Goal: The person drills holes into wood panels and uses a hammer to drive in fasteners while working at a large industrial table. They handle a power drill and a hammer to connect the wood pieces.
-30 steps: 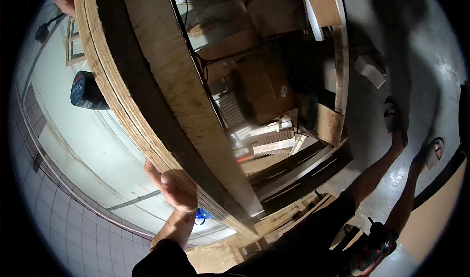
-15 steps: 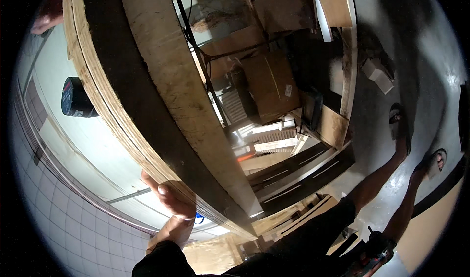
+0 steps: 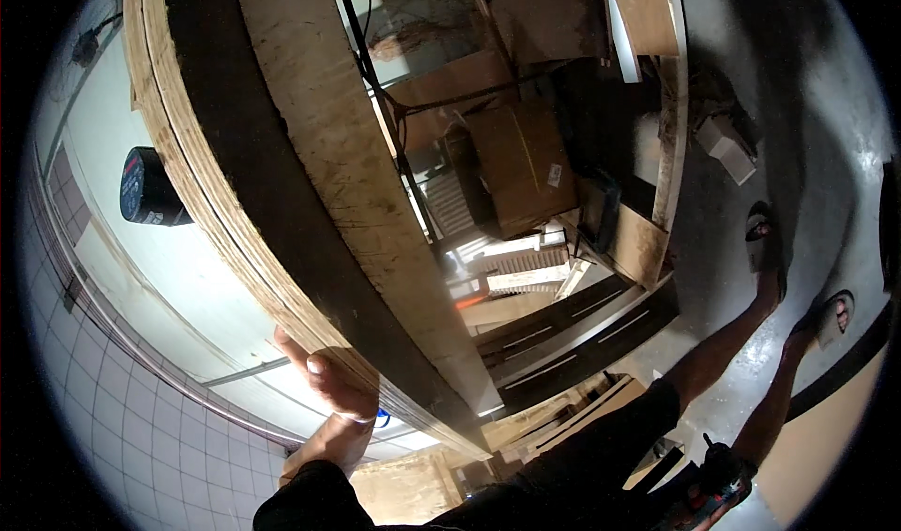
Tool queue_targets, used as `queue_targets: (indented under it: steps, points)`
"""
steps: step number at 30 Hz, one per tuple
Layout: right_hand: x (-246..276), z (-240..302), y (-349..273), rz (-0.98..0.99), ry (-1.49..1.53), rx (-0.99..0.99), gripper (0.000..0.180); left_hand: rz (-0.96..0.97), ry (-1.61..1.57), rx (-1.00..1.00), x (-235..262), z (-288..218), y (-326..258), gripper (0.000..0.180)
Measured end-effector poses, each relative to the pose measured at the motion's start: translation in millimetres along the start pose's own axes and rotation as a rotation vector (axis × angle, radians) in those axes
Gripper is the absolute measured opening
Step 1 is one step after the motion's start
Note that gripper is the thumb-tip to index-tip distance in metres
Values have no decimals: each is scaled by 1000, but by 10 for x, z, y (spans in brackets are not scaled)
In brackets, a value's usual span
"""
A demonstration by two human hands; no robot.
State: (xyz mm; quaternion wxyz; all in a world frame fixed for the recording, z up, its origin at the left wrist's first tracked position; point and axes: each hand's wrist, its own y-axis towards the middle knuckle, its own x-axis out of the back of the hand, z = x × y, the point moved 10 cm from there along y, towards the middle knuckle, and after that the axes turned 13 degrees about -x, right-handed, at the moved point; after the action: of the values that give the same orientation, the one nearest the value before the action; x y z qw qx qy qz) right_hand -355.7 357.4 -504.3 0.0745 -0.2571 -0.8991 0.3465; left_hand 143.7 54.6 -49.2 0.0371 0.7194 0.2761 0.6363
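Note:
My left hand (image 3: 340,388) is at the lower left, closed on the edge of a thick layered plywood panel (image 3: 221,221). A finger and the thumb show by the edge; the palm is partly hidden behind the wood. A small blue thing (image 3: 383,417) shows beside my wrist. Near the lower edge at right, a cordless drill (image 3: 721,475) in black and red is beside my leg, its chuck pointing away. No fingers can be made out on it, and my right hand does not show. Beyond the panel, a black block-shaped thing (image 3: 148,188) stands on a white surface (image 3: 211,259).
An open wooden frame right of the panel holds a cardboard box (image 3: 521,165), black cables (image 3: 399,109) and wood pieces. An off-white block (image 3: 727,151) lies on the grey floor (image 3: 831,193) near my feet. A tiled surface (image 3: 113,381) runs along the left.
A hand at the far upper left has gone out of view, and a black cord end shows there now. My left hand keeps its place on the panel. The view has shifted slightly.

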Motion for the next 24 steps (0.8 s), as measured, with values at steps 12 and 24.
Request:
queue_targets:
  steps: [12, 24]
  points:
    - [-100, 19, 96, 25, -24, -26, 69, 20, 90, 41, 90, 57, -43, 75]
    - [-227, 112, 266, 47, -49, -62, 70, -40, 164, 332, -124, 17, -120, 102]
